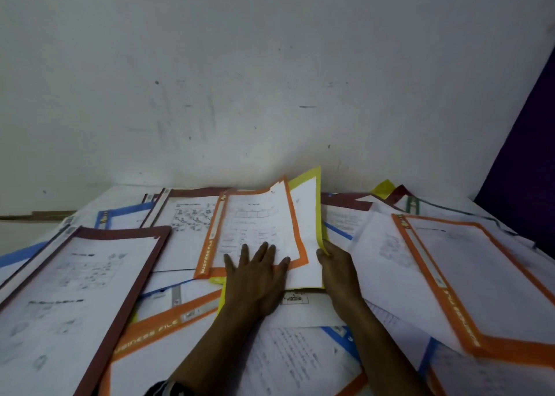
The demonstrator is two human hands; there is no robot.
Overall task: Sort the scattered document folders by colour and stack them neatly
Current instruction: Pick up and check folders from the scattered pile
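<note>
A maroon-bordered folder point(81, 290) lies at the far left on the heap, a printed sheet showing through its clear cover, and behind it a blue-bordered folder point(126, 214) lies flat near the far edge of the white table point(123, 192). Just right of these an orange folder marked BUSINESS FILE point(168, 320) lies aslant, partly under the maroon one, with a second maroon folder point(186, 215) further back. In the middle the left hand point(255, 278) rests flat, fingers straight and spread, on the near end of the central orange folder point(255, 224), whose far end curls up off the pile. Right behind it stands the yellow folder point(306, 179), tilted up with its far corner raised towards the wall point(270, 65). The right hand point(336, 266) grips this folder's right edge, fingers curled round it – the thumb side is hidden. Loose printed sheets and a blue border point(339, 335) lie under both forearms. Further right a large orange folder point(468, 275) lies on top of the papers, and behind it, near the back – partly buried – a green-bordered folder point(413, 208) shows. A purple surface point(525, 140) closes the right edge.
</note>
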